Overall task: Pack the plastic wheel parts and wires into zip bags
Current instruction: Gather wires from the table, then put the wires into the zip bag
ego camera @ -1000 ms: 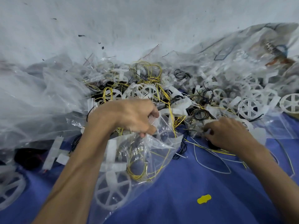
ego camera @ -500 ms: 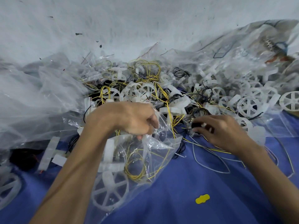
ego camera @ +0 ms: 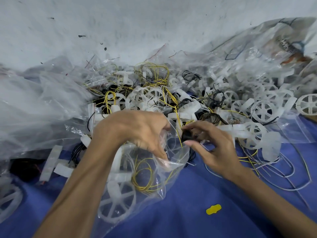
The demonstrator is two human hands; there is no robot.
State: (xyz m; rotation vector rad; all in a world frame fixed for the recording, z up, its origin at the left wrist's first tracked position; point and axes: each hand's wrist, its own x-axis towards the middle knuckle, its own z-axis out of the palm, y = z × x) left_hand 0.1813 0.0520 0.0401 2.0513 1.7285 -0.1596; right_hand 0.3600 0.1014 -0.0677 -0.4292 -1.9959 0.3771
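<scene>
My left hand (ego camera: pixel 137 131) grips the mouth of a clear zip bag (ego camera: pixel 159 184) and holds it open. Inside the bag lie a white plastic wheel (ego camera: pixel 116 203) and a loop of yellow wire (ego camera: pixel 144 177). My right hand (ego camera: pixel 211 148) pinches a small black part (ego camera: pixel 187 135) right at the bag's mouth, close to my left fingers. Behind both hands spreads a heap of white wheel parts (ego camera: pixel 262 110) tangled with yellow wires (ego camera: pixel 154 73) and black wires (ego camera: pixel 217 97).
Everything lies on a blue cloth (ego camera: pixel 197 203) against a white wall (ego camera: pixel 137 23). Crumpled clear plastic bags (ego camera: pixel 42 100) pile up at the left and at the back right. A small yellow piece (ego camera: pixel 213 209) lies on the cloth near me. Loose white wires (ego camera: pixel 283 169) trail at the right.
My right hand left the pile with a small black part and moved left to the bag's mouth. My left hand kept its hold on the bag.
</scene>
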